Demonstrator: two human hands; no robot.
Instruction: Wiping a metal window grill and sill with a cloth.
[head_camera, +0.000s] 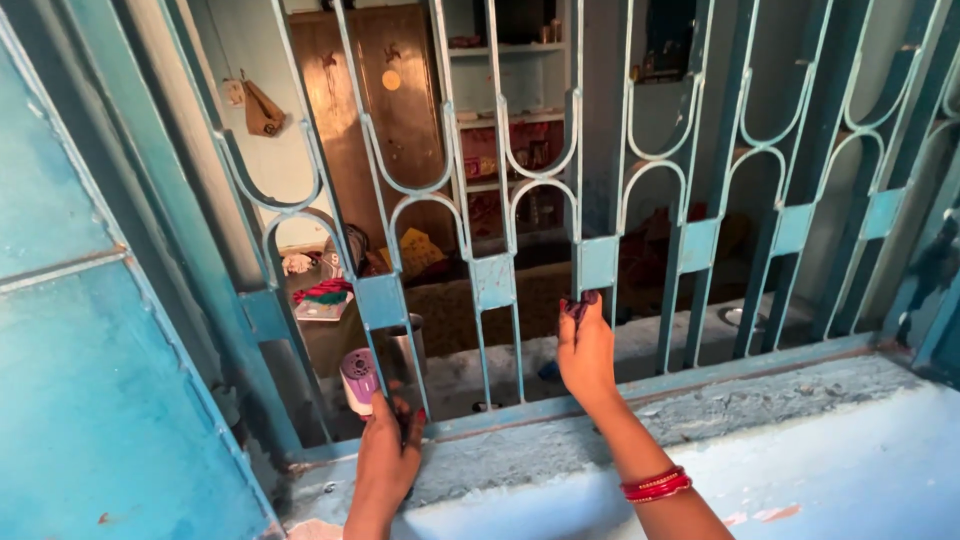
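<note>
Now, left hand (385, 460) closed on curvy teal metal grille (595, 262) bar, right hand (585, 350) w/ fingers wrapped round another.

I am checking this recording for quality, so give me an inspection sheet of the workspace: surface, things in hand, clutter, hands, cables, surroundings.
Surface: rough blue-painted window sill, paint worn to grey along the grille's foot.
Job's things: blue metal window grille with curved bars and square plates.
Clutter: purple-and-white container just behind the bars; steel pot beside it.
Grippers: left hand at the foot of a bar near the container; right hand up at a bar, fingertips near a square plate, red bangles on the wrist. Whether either grips is unclear.
Cables: nothing seen.
Surroundings: room beyond with wooden door, shelves, cloth heaps; blue shutter at left.
</note>
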